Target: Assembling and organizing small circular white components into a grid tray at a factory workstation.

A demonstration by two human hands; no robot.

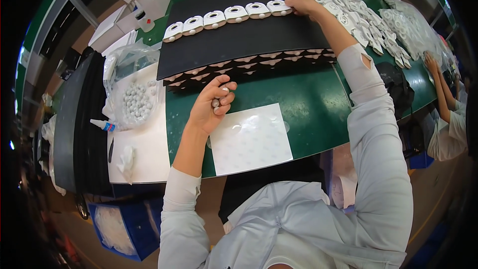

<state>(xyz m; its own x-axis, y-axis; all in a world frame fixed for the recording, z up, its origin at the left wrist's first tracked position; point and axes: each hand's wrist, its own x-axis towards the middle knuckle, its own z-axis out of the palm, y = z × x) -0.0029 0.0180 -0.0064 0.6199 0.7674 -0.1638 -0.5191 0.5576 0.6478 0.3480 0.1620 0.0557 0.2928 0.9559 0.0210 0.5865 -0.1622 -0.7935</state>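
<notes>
Several small white round balls are tucked in the curled fingers of my left hand (213, 100), raised over the table just in front of the black stack. Far off at the right end of a row, my right hand (302, 5) is closed, its fingertips at the edge of the last white plastic part (278, 6). The fingers partly hide what they pinch. Each white part in the row has a dark round hole and a small round knob at its front edge. They lie on a black board (239, 45), the top of a stack with more such parts between layers.
A white sheet (251, 139) lies on the green table (313, 99). To the left are a clear bag of white balls (137, 100), a glue bottle (103, 125) and black boards (79, 124). Loose white parts (348, 17) are heaped right, near another person's hands (432, 64).
</notes>
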